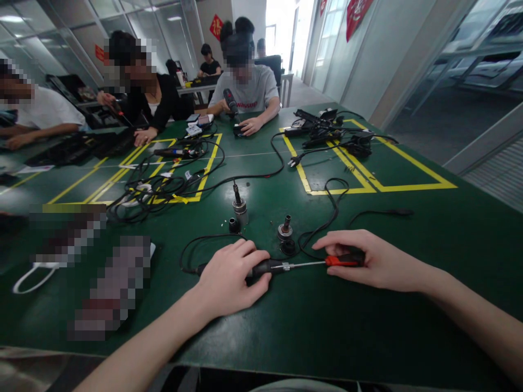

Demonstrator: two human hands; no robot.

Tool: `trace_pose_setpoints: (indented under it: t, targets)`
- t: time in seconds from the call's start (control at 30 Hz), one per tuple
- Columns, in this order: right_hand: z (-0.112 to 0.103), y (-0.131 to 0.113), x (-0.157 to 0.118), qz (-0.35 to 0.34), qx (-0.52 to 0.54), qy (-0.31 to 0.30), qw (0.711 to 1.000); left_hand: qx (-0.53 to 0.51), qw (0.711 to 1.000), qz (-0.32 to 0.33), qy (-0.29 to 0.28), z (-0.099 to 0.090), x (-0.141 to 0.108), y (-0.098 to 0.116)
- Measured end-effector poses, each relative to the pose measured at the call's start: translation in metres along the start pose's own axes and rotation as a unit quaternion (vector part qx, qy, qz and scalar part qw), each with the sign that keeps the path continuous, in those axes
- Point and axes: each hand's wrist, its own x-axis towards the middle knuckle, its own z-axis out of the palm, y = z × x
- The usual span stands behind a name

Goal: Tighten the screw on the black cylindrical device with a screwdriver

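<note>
My left hand is wrapped over a black corded tool body lying on the table. Its cable leaves on the left, and a small metal piece shows at its right end. In my right hand is a screwdriver with a red and black handle. The shaft points left and its tip meets the metal end of the tool body. Behind my hands stand a metal spindle part and a shorter metal part. Black ring-shaped caps sit beside them. My left palm hides much of the tool body.
Tangled black cables cover the left-middle of the green table. More dark parts pile up inside yellow tape at the back right. Two blurred flat items lie at left. Several people work across the table, one holding a power screwdriver.
</note>
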Motion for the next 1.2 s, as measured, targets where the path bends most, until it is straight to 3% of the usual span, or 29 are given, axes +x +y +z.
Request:
trace_pose_setpoints:
  t: [0.27,0.67,1.0,1.2]
  targets:
    - [0.0,-0.006,0.002,0.022,-0.003,-0.041,0.999,0.0,1.0,0.001,0.001,0.0,0.0,-0.001]
    - [0.003,0.006,-0.002,-0.001,-0.008,0.003,1.0,0.001,1.0,0.004,0.001,0.0,0.0,0.0]
    - [0.002,-0.002,0.002,0.043,-0.006,-0.039,0.998,0.0,1.0,0.007,0.004,0.001,0.0,-0.001]
    - [0.001,-0.003,0.002,0.029,-0.001,-0.008,1.0,0.001,1.0,0.008,0.009,0.001,0.0,-0.001]
